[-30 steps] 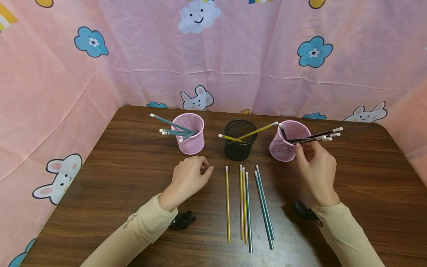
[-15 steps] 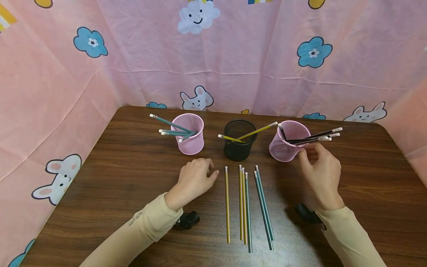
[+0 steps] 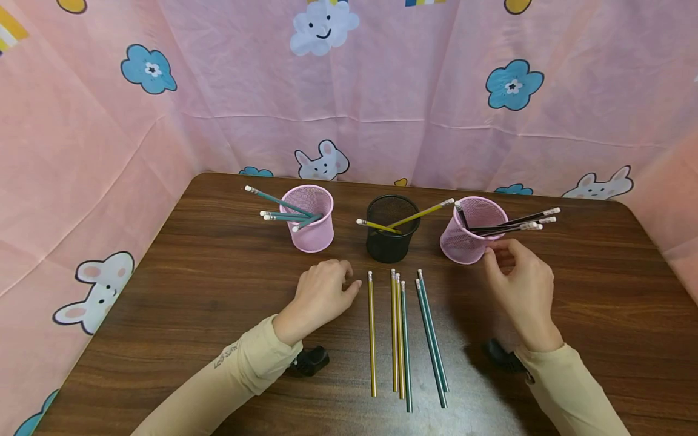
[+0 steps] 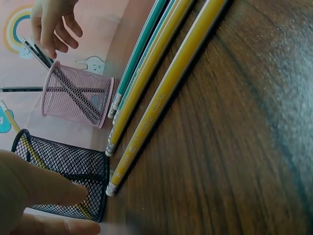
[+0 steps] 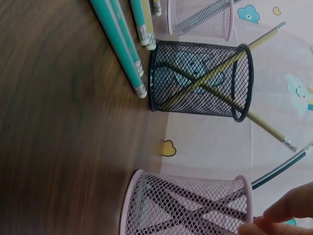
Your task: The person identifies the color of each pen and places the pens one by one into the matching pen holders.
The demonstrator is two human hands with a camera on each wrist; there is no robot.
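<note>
My left hand (image 3: 322,293) hovers loosely curled and holding nothing, its thumb close to the eraser end of a lone yellow pencil (image 3: 372,333). To the right of that pencil lie two more yellow pencils (image 3: 395,339) beside a green pencil (image 3: 406,351), then a pair of green pencils (image 3: 432,342). My right hand (image 3: 520,287) hangs with relaxed fingers just in front of the right pink mesh cup (image 3: 460,245), fingertips right at its rim and nothing held. Several black pencils (image 3: 518,218) lean out of that cup. In the left wrist view, the right hand's fingers (image 4: 61,36) are loosely bent.
A black mesh cup (image 3: 388,247) with two yellow pencils (image 3: 422,212) stands in the middle. The left pink mesh cup (image 3: 313,236) holds several green pencils (image 3: 283,215). All stand on a brown wooden table (image 3: 218,260), before a printed pink cloth (image 3: 382,79).
My left hand has shifted right, toward the lone yellow pencil, and then slowed. The right hand has drawn back slightly from the right pink cup. Cups and pencils stay in place.
</note>
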